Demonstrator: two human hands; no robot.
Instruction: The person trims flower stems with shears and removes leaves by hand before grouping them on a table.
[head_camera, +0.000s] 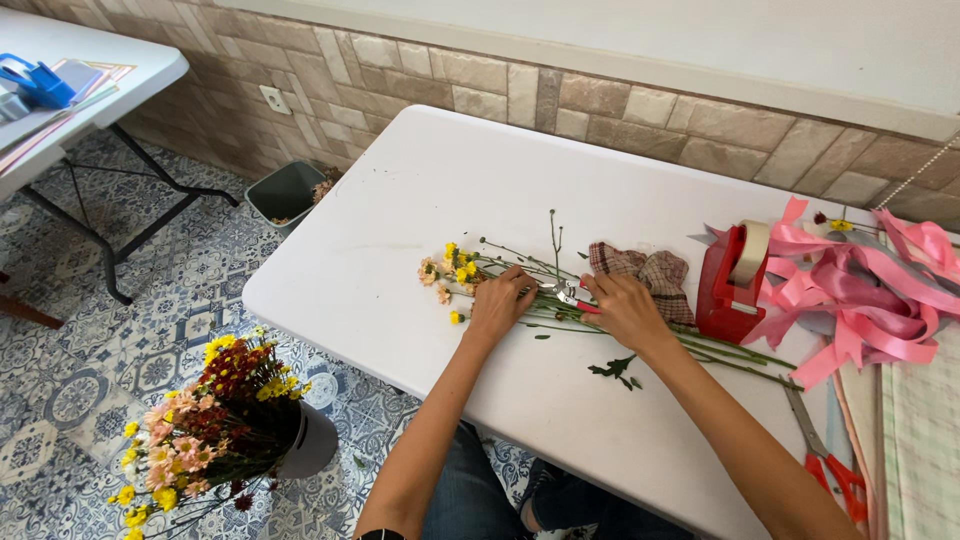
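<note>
Both forearms are stretched forward over the white worktop (400, 230), and the hands are brought close together above a bunch of cut flower stems (520, 275). The left hand (500, 303) is laid palm down on the stems, its fingers curled loosely over them and pressing them to the worktop. The right hand (626, 308) is closed around the red grip of a small pair of pruning shears (566, 293), whose metal blades are pointed toward the left hand and lie among the stems.

The stems are spread lengthwise across the worktop, with the small yellow and peach blooms (447, 270) at the left and the bare green ends running out under the right forearm. A checked cloth (650, 272) is bunched just behind the right hand. A red tape dispenser (732, 285) stands beside it, and a tangle of pink ribbon (860, 290) lies further right. Red-handled scissors (825, 458) rest near the worktop's front edge. On the tiled floor, a white bucket of mixed flowers (225, 430) stands at the left, and a dark bin (287, 192) sits against the wall.
</note>
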